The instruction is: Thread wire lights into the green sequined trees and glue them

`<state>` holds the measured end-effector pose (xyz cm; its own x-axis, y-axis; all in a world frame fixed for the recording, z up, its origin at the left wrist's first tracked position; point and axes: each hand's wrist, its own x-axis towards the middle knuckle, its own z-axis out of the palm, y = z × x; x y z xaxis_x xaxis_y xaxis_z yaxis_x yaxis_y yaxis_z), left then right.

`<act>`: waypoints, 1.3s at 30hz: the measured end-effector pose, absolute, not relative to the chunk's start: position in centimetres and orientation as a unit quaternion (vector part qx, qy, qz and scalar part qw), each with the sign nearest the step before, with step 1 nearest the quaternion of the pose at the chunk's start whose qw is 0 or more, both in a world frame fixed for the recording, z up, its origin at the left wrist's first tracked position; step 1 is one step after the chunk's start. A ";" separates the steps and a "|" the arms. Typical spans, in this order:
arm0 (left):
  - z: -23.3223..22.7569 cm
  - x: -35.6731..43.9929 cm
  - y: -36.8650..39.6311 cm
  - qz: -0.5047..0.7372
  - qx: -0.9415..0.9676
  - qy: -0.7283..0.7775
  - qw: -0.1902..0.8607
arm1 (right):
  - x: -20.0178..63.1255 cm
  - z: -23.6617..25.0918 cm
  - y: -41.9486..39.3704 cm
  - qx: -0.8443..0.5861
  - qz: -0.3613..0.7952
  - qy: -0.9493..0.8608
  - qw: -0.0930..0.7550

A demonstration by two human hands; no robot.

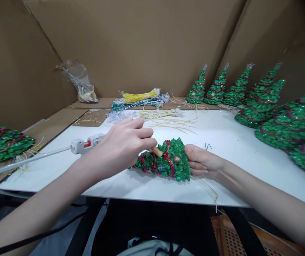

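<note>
A small glittery green Christmas tree [180, 169] with red garlands lies on its side, its wide base toward the right. My right hand [201, 160] is closed around the base edge, and a thin yellow wire [211, 188] trails below it. Over the tree reaches my left hand [127, 142], fingers pinched on a short, pale wooden stick [157, 152]. The stick's blunt end is at the tree's surface; whether it touches cannot be made out. The narrow top of the tree is partly hidden behind my left hand.
A white glue gun [87, 143] with a long glue stick lies left. Bundles of yellow wire [140, 96] and clear pieces [123, 115] lie at the back. Several finished trees [197, 87] stand right; another tree [4, 142] lies left. A plastic bag [80, 83] leans against the cardboard wall.
</note>
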<state>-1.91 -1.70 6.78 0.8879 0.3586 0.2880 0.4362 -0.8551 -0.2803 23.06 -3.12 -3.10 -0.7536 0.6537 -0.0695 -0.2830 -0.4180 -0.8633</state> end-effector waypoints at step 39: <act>4.8 -3.6 -2.7 -0.216 -0.927 -0.301 0.055 | 23.6 -3.4 -3.5 -0.195 0.817 -0.465 0.280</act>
